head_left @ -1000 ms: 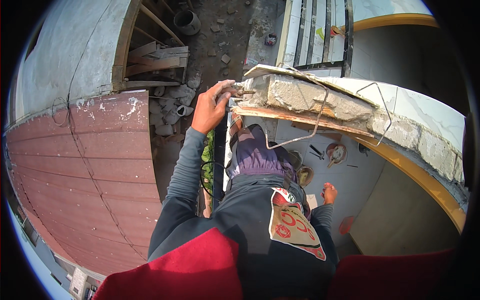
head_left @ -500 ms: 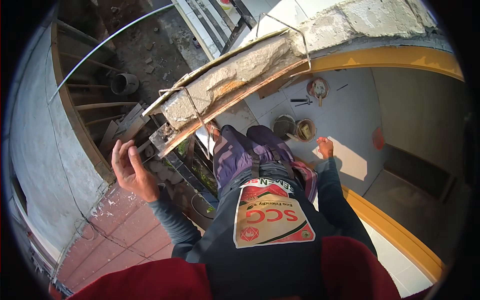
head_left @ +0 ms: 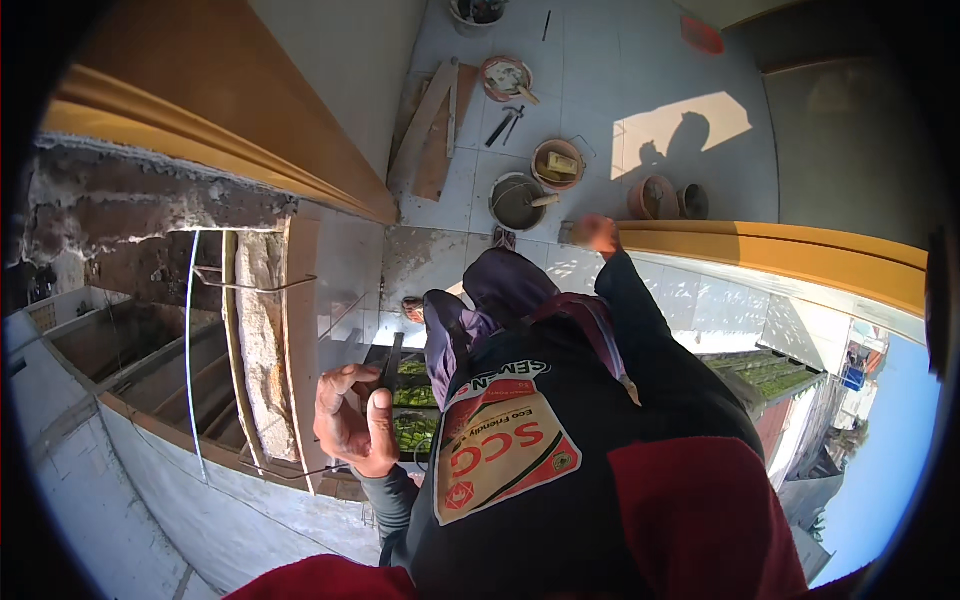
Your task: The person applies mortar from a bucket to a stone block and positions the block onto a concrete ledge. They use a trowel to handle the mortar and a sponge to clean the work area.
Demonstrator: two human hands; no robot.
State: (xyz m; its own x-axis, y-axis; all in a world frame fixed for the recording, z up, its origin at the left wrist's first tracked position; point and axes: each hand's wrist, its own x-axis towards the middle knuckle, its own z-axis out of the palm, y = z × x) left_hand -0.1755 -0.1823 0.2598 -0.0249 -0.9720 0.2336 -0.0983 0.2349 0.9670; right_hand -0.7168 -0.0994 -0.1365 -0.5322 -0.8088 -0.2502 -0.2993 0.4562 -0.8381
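Observation:
My left hand (head_left: pixel 357 425) is raised at the lower left, its fingers loosely curled and apart from the thumb, with nothing visible between them. Behind it lie a dark bar and some greenery below. My right hand (head_left: pixel 598 235) is at the near end of the yellow frame (head_left: pixel 760 240); motion smears its fingers, so whether it grips the frame is unclear. Beyond my knees stands a grey bucket (head_left: pixel 494 208) with wet mix and a wooden-handled tool. Beside it is a brown bucket (head_left: pixel 538 172) holding a yellow block.
A rough concrete strip (head_left: pixel 265 350) with bent wire ties runs along the left. On the tiled floor lie a dark-handled tool (head_left: pixel 498 130), boards (head_left: pixel 428 130) and a pan (head_left: pixel 488 82) of pale mix. Two pots (head_left: pixel 690 203) stand by the frame.
The view has swung to the right, toward the tiled room, and the concrete strip now lies at the left. My right hand has come to the yellow frame. My left hand stays raised and loosely curled.

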